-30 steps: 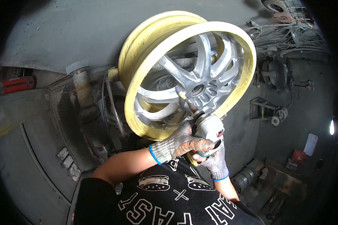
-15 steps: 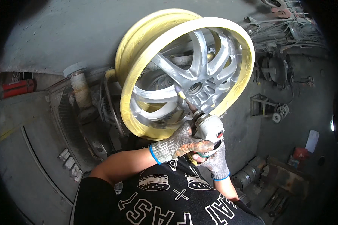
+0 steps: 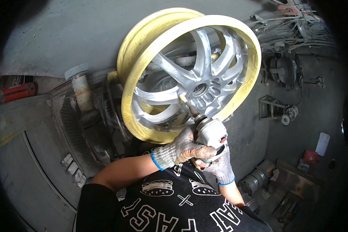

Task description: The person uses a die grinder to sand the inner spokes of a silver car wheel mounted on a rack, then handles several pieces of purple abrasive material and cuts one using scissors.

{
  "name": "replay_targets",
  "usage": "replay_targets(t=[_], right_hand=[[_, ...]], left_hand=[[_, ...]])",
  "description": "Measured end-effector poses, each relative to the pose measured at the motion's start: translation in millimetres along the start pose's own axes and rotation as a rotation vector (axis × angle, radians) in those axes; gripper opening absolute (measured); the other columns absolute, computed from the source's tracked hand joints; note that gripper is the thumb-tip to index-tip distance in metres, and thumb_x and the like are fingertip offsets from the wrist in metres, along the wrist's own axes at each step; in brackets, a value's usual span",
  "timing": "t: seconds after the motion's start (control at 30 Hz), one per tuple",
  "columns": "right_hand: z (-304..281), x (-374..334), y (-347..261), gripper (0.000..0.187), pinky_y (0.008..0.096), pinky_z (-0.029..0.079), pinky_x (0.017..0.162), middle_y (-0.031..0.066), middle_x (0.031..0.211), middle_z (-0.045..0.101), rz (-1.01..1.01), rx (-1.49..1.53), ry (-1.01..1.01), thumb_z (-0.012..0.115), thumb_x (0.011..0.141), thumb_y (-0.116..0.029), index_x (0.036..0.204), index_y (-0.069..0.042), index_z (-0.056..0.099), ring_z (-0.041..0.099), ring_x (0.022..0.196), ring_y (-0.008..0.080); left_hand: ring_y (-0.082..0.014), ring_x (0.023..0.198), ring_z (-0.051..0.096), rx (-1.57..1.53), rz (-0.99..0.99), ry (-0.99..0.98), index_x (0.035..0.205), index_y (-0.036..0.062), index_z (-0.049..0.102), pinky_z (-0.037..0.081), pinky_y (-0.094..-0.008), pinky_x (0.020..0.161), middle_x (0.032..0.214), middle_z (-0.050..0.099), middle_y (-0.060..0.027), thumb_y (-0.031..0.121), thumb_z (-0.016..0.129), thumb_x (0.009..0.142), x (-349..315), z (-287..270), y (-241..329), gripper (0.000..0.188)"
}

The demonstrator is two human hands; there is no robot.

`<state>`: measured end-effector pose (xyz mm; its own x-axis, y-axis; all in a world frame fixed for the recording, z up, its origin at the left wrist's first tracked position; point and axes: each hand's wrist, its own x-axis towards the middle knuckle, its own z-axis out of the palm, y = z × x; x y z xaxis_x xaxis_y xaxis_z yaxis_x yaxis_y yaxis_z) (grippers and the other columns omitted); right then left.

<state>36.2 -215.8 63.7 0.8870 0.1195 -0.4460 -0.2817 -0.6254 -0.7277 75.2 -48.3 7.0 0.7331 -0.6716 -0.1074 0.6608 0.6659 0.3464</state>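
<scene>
A silver alloy car wheel (image 3: 201, 50) stands tilted in front of me, its rim wrapped in yellow masking tape (image 3: 253, 77). Both hands wear grey knitted work gloves with blue cuffs. My left hand (image 3: 180, 149) grips the body of a white die grinder (image 3: 212, 133) from the left, its palm and thumb stained brown. Behind and below it, my right hand (image 3: 221, 167) is closed around the same tool, its fingers partly hidden. The grinder's long dark spindle ends in a small yellow and purple tip (image 3: 182, 96), which appears to touch a spoke's inner end beside the hub.
A grimy stand with a pale upright post (image 3: 83, 96) is left of the wheel. Tangled cables (image 3: 294, 34) hang at the upper right. Farther right are a small metal frame (image 3: 270, 107), a dark cylinder (image 3: 253, 181) and a red object (image 3: 310, 156). A red box (image 3: 19, 92) lies far left.
The grinder and both hands have shifted slightly left. Its tip sits a little lower along the spoke's inner end. The wheel appears slightly farther left in the picture.
</scene>
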Motion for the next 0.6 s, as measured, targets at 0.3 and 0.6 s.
replay_targets(t=[0.3, 0.6], right_hand=[[3.1, 8.5, -9.0, 0.082, 0.0364, 0.051, 0.093, 0.0133, 0.113, 0.066, -0.083, 0.082, 0.076, 0.092, 0.059, -0.032, 0.124, -0.001, 0.054, 0.065, 0.104, 0.0234], [3.2, 8.8, -4.3, 0.097, 0.0400, 0.044, 0.102, 0.0158, 0.125, 0.060, -0.086, 0.027, -0.083, 0.092, 0.056, -0.037, 0.133, 0.001, 0.047, 0.059, 0.116, 0.0268]], left_hand=[[-0.0154, 0.108, 0.052, 0.034, 0.075, 0.045, 0.130, 0.0035, 0.045, 0.047, -0.0334, 0.094, 0.117, 0.054, -0.0057, 0.017, 0.086, 0.070, 4.8, -1.9, 6.5, 0.075], [-0.0221, 0.118, 0.057, 0.110, 0.124, 0.058, 0.137, 0.0022, 0.044, 0.047, -0.0381, 0.102, 0.130, 0.056, -0.0140, 0.028, 0.089, 0.067, -5.6, -16.2, -12.1, 0.087]])
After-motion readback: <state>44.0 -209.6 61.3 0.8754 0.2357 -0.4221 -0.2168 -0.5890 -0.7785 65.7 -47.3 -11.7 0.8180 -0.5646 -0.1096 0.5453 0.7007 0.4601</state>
